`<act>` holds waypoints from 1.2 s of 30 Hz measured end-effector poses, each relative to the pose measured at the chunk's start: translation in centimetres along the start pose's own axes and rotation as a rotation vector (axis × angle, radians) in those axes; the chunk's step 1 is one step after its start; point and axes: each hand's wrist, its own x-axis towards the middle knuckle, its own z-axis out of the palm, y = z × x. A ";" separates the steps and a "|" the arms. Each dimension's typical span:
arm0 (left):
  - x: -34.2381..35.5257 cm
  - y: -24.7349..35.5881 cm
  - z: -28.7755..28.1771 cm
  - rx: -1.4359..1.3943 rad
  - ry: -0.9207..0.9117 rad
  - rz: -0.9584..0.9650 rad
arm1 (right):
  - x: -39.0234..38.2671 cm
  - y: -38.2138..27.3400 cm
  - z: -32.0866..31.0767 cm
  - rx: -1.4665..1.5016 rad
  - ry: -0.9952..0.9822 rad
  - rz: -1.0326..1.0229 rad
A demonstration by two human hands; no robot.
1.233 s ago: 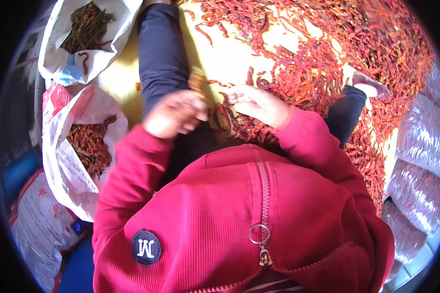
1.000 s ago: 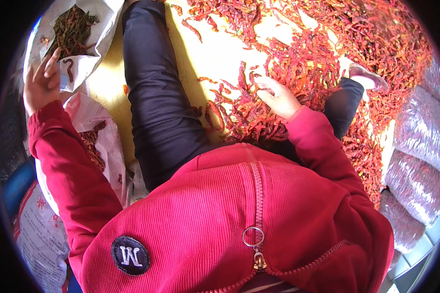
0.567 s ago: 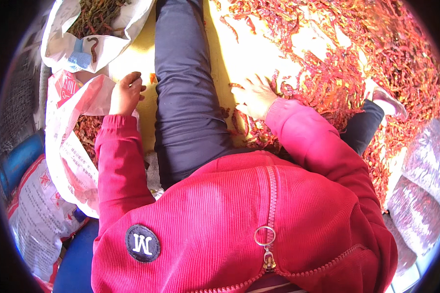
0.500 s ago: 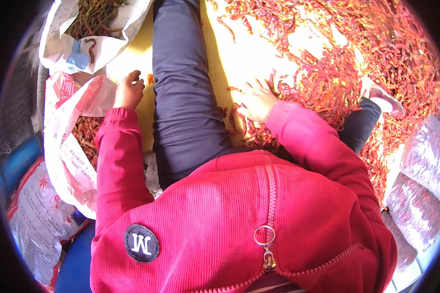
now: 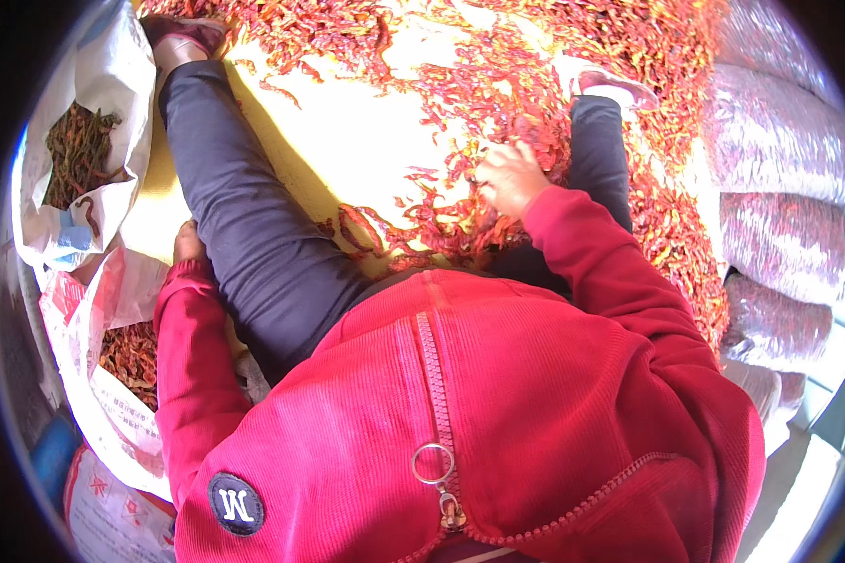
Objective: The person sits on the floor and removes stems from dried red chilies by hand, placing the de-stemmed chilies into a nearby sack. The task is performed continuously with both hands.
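Dried red chili peppers (image 5: pixel 422 211) lie loose over the bright yellow surface (image 5: pixel 338 141) between my legs. My right hand (image 5: pixel 512 180) reaches in among them near my right shin, palm down, its fingers bent a little and apart, touching the peppers. I see nothing gripped in it. On the left, my left hand (image 5: pixel 189 246) is down beside my left thigh, near the mouth of a white-and-red sack (image 5: pixel 113 291). Its fingers are mostly hidden, so what they do does not show.
Another white sack (image 5: pixel 127 122) holds dark greenish-brown peppers (image 5: pixel 77 155). Darker red peppers (image 5: pixel 131 357) fill the nearer sack. Clear plastic bags packed with peppers (image 5: pixel 784 244) are stacked along the right. A thick layer of chilies stretches across the far side.
The view has swung right. My right hand has gone from lying flat on the yellow surface to the peppers by my right shin. My left hand has drawn in beside my thigh.
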 end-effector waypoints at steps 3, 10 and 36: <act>-2.3 3.0 0.3 -0.134 0.030 0.076 | -1.9 3.4 -0.8 0.061 0.058 0.187; -7.7 8.9 -1.7 0.071 0.088 0.315 | -6.2 6.4 -2.0 0.058 0.117 0.406; -16.7 20.8 9.9 -0.572 -0.871 -0.069 | 6.0 4.2 1.7 0.437 0.130 -0.098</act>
